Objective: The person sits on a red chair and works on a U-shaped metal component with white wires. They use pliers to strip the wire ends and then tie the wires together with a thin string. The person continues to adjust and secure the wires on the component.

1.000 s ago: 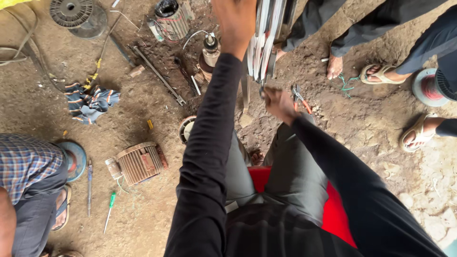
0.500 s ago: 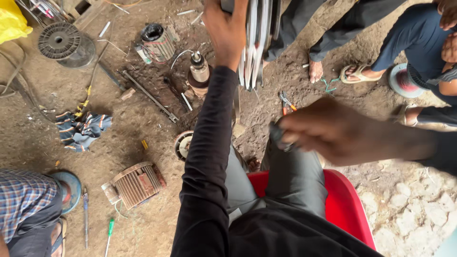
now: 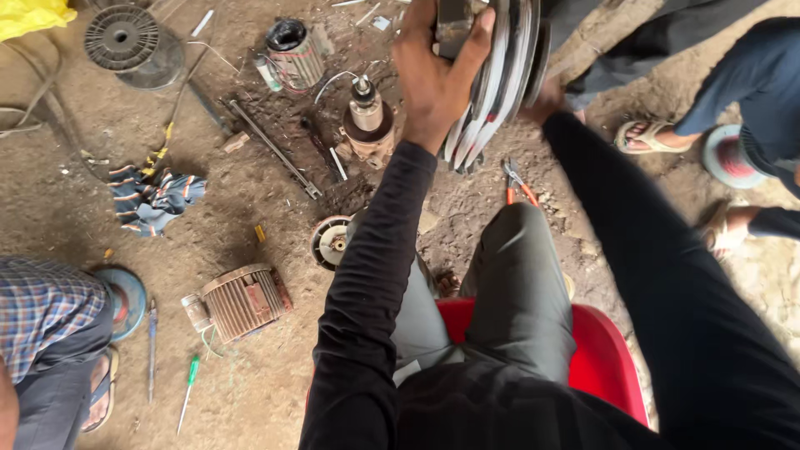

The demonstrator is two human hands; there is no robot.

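Grooved metal pulley (image 3: 500, 79), silvery and multi-ribbed, stands on edge at the top of the view, and I have it between both hands. My left hand (image 3: 433, 75) is wrapped over its near face, fingers (image 3: 479, 42) curled round the dark hub, holding it firmly. My right hand (image 3: 546, 100) is on the far side of the pulley, mostly hidden behind the rim, so I cannot tell how its fingers sit, only that it presses against the wheel. Just below the pulley, on the dirt floor (image 3: 250, 192), lie red-handled pliers (image 3: 517, 183). Left of the pulley stands a motor rotor (image 3: 367, 125) on its shaft, with a long metal rod (image 3: 275, 150) beside it and a finned motor housing (image 3: 296, 54) further left. Well below and left of the pulley rest a round end cover (image 3: 332, 242), a striped rag (image 3: 154, 196) and a second ribbed motor body (image 3: 246, 300). Straight below the pulley, my knees sit over a red plastic stool (image 3: 600, 358). To the right of the pulley, another person's sandalled foot (image 3: 646, 137) rests on the ground.
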